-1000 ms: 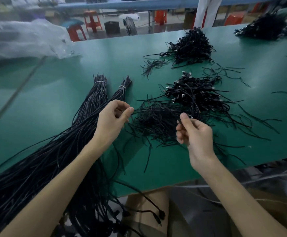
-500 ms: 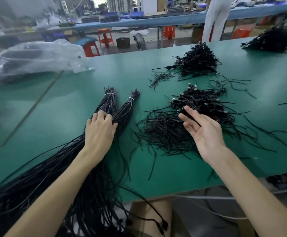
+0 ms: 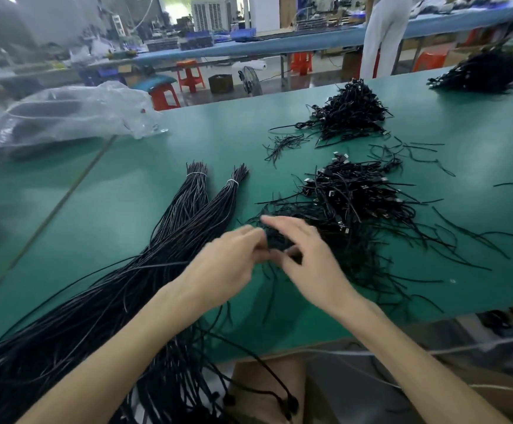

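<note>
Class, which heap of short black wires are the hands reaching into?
The nearest heap, right of the tied bundles; left hand and right hand meet over it; others lie farther back.

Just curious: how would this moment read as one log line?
left hand | right hand | both over loose wires | grip blurred

The table (image 3: 120,215) is plain green, and every cable on it is black: the long bundles (image 3: 185,221) banded by white ties (image 3: 233,182), the loose wire heap (image 3: 359,197) flecked with silver plugs (image 3: 338,155). Beyond the table's far edge stand red-orange stools (image 3: 189,75) and a blue bench (image 3: 279,45).
</note>
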Motion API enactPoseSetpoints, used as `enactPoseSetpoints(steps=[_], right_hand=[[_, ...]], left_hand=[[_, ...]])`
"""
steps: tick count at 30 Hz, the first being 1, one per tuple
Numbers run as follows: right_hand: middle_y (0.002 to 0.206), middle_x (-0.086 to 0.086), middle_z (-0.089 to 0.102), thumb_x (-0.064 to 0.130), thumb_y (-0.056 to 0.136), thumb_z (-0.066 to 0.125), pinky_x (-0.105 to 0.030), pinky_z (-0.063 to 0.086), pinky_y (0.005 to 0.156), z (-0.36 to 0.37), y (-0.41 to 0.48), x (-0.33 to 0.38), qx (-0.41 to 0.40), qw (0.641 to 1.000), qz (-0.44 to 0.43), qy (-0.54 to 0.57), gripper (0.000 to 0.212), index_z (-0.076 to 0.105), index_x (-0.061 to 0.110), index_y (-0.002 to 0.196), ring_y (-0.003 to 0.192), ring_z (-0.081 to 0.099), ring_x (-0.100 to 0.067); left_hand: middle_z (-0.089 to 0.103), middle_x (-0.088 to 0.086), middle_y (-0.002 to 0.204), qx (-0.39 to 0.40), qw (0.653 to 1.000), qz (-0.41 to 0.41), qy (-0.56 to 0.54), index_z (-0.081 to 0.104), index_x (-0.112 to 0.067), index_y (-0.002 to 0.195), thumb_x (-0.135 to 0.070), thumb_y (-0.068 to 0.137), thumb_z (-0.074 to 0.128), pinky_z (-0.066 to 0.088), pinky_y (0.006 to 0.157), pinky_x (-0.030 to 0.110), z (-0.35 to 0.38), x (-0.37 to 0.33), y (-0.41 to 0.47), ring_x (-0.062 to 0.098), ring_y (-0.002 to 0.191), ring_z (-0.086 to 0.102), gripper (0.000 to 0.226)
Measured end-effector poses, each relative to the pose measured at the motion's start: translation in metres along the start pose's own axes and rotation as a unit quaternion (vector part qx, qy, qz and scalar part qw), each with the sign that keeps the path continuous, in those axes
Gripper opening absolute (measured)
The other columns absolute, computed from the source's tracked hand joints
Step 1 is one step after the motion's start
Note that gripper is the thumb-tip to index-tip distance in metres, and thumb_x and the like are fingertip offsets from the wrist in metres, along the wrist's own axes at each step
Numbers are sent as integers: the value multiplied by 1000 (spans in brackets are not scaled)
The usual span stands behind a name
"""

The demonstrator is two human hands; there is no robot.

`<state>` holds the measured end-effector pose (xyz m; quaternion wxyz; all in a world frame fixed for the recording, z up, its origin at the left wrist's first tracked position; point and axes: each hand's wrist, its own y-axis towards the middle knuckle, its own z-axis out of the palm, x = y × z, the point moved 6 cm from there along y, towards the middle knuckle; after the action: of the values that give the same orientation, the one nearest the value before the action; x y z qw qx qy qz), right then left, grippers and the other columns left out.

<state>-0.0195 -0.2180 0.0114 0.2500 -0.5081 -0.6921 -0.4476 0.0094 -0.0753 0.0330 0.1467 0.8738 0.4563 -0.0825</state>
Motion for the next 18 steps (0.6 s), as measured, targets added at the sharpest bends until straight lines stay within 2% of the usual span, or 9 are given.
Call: enactPoseSetpoints(steps=[2, 4, 6, 8, 11, 15, 18], right_hand=[[136, 5, 57, -19, 89, 47, -16, 35, 109, 14, -2, 4, 52, 998, -18, -27, 67, 56, 19, 144, 128, 44, -7], [115, 1, 62, -4, 101, 47, -27, 43, 100, 17, -6, -2, 80, 996, 13, -47, 42, 65, 20, 131, 113, 53, -15], [91, 4, 63, 13, 106, 51, -36, 46, 87, 8, -11, -6, 60, 994, 18, -95, 21, 70, 19, 109, 93, 56, -19], [79, 3, 64, 7, 104, 52, -32, 49, 79, -12, -13, -8, -27, 997, 9, -68, 21, 70, 16, 97, 80, 59, -15], [79, 4, 69, 1, 103, 51, -17, 51, 65, -59, -11, -17, -193, 979, 42, 41, 28, 68, 20, 92, 68, 62, -5], [74, 9, 65, 5, 106, 46, -19, 50, 59, -101, -10, -34, -318, 940, 85, 93, 33, 66, 25, 88, 63, 57, -4], [73, 6, 61, 8, 108, 43, -24, 48, 59, -118, -17, -51, -379, 908, 132, 120, 33, 64, 23, 87, 58, 54, -5]], left_hand=[[66, -6, 113, 13, 999, 4, -42, 61, -20, 108, -10, 100, 55, 56, 80, 42, 4, -3, 1, 15, 95, 65, 14], [72, -9, 93, 10, 992, -41, -122, 66, -26, 95, -21, 99, 65, 51, 64, 30, 0, 10, 2, 3, 68, 59, 6], [71, -9, 75, 32, 988, -45, -142, 65, -32, 82, -39, 98, 66, 45, 53, 24, -1, 21, 2, 3, 52, 51, 18], [68, -9, 65, 49, 989, -42, -130, 64, -31, 73, -52, 99, 57, 45, 50, 23, 0, 32, -3, 5, 48, 53, 34], [57, -3, 53, 28, 987, -63, -147, 63, -28, 70, -64, 95, 50, 41, 46, 27, -4, 59, -13, 7, 43, 44, 46], [58, 8, 58, -3, 989, -83, -124, 61, -26, 69, -66, 92, 47, 42, 51, 37, -15, 91, -24, 21, 48, 46, 48], [50, -2, 50, -30, 985, -86, -147, 63, -29, 68, -63, 91, 50, 34, 48, 24, -21, 100, -28, 9, 44, 39, 43]])
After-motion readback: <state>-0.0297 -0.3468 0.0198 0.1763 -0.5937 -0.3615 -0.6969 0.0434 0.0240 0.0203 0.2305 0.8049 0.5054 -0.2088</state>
